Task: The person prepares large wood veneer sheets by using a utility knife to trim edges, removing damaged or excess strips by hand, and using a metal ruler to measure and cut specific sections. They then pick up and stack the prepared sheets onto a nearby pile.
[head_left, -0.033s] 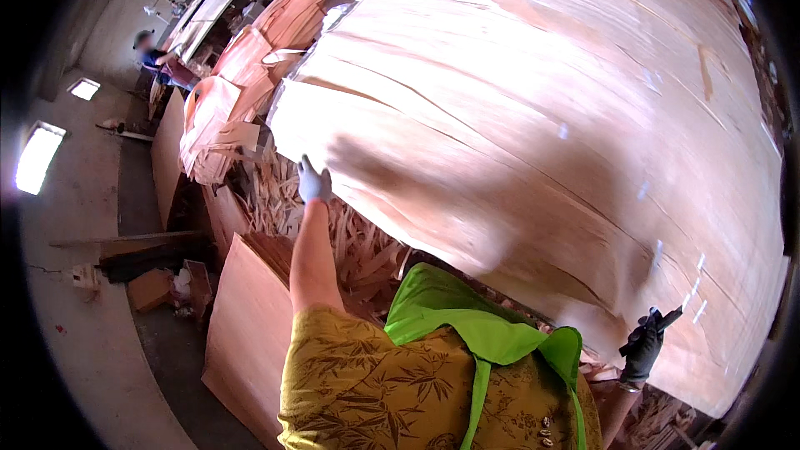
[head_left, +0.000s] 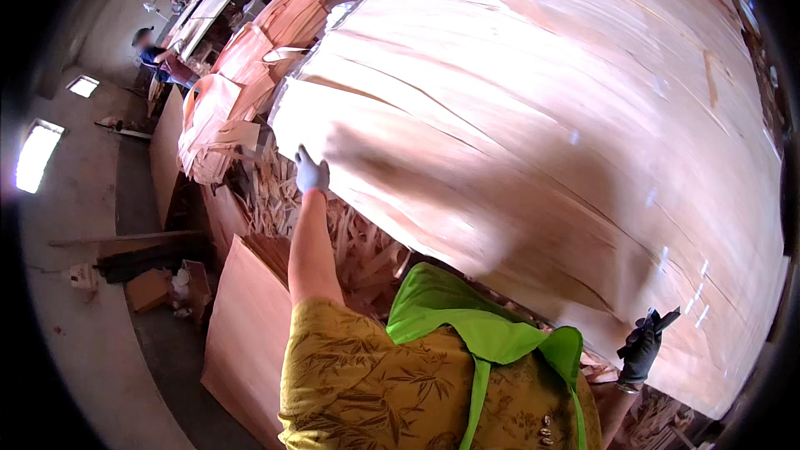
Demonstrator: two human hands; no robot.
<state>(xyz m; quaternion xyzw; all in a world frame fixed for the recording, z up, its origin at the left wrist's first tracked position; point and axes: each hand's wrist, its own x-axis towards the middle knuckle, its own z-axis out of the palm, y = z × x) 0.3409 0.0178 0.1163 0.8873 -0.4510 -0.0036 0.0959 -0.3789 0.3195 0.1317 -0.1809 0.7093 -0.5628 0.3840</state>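
Note:
A broad, pale wood veneer sheet spreads before me, with long cracks and a shadow across it. My left hand, in a light grey glove, rests at its near left edge with fingers stretched out and apart. At the lower right, my right hand, in a black glove, is closed around a slim dark hand tool. The tool's exact kind is unclear. Its tip points over the veneer, close to several short white strips.
Loose veneer scraps lie below the sheet's near edge. Crumpled veneer pieces are heaped at the far left. A board leans at my left, past which stands a cardboard box. Another person is in the far left background.
My left hand has shifted slightly up along the sheet's edge. The tool in my right hand has moved a little to the left. The veneer looks the same.

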